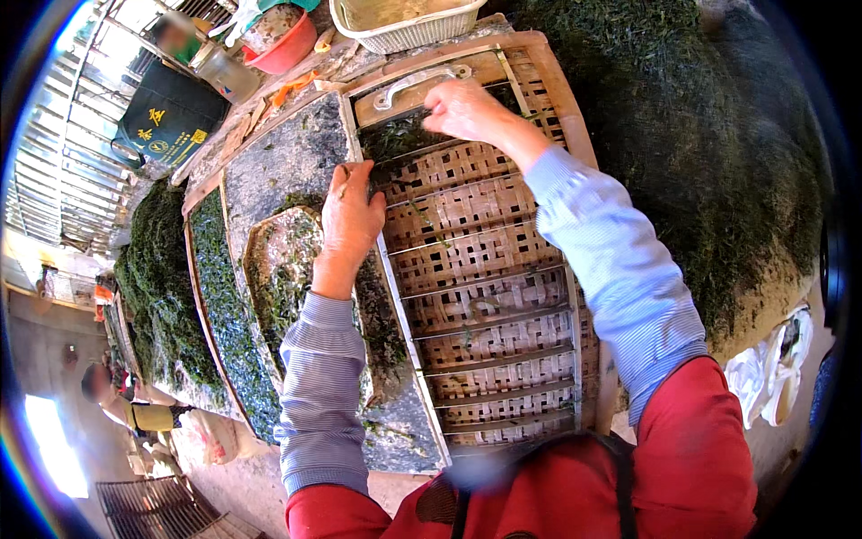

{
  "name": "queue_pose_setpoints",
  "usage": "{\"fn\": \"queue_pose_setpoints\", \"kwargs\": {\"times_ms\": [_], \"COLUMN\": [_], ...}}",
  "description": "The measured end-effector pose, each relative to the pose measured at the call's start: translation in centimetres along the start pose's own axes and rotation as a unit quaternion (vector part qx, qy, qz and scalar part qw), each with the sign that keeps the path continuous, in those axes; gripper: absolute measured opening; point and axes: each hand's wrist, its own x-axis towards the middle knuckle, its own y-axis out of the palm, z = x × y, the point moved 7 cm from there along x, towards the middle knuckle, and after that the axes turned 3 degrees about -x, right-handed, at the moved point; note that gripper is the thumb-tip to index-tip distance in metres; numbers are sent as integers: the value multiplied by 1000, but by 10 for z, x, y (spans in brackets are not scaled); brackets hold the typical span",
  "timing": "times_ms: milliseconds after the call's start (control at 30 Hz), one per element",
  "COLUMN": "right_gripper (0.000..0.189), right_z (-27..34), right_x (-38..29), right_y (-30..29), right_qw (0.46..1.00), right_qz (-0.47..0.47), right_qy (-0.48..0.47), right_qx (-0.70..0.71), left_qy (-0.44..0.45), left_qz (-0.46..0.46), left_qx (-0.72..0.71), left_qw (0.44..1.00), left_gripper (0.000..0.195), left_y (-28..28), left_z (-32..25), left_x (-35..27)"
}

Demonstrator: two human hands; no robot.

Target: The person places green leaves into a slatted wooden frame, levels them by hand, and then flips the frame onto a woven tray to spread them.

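Note:
A long wooden frame with thin cross bars [485, 323] lies over a woven bamboo tray [539, 74]. At its far end is a wooden board with a pale metal handle [421, 84]. Dark green leaf material [397, 138] fills the frame's far section, just below the board. Over these leaves is my right hand [465, 111], fingers curled; whether anything is pinched in it is hidden. My left hand [350, 212] touches the frame's left rail with thumb and fingertips, and its grip is unclear. A small board strewn with leaf bits [286, 259] sits left of that hand.
Heaped dark leaves [673, 168] cover the right side; more piles [158, 290] stand left. At the back are a white plastic basket [411, 34], a red basin [286, 47], a plastic jar [225, 71] and a dark bag bearing writing [175, 114]. Other people appear at left.

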Motion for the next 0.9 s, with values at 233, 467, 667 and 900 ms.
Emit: {"fn": "queue_pose_setpoints", "kwargs": {"times_ms": [233,467,667,900], "right_gripper": [29,25,9,10], "right_z": [-10,-9,36,72], "right_x": [-86,-87,-80,-37], "right_y": [-20,-19,-22,52], "right_qw": [947,966,945,981], "right_qz": [-101,-117,-88,46], "right_qy": [-89,-52,-130,-120], "right_qx": [-293,-223,-287,-143], "left_qy": [24,-167,33,-153], "left_qz": [-3,16,124,-88], "left_qx": [72,-319,-24,-324], "left_qw": [997,933,991,930], "left_gripper": [25,16,28,29], "left_y": [15,-11,27,-38], "left_z": [16,22,19,27], "left_x": [8,87,90,74]}}
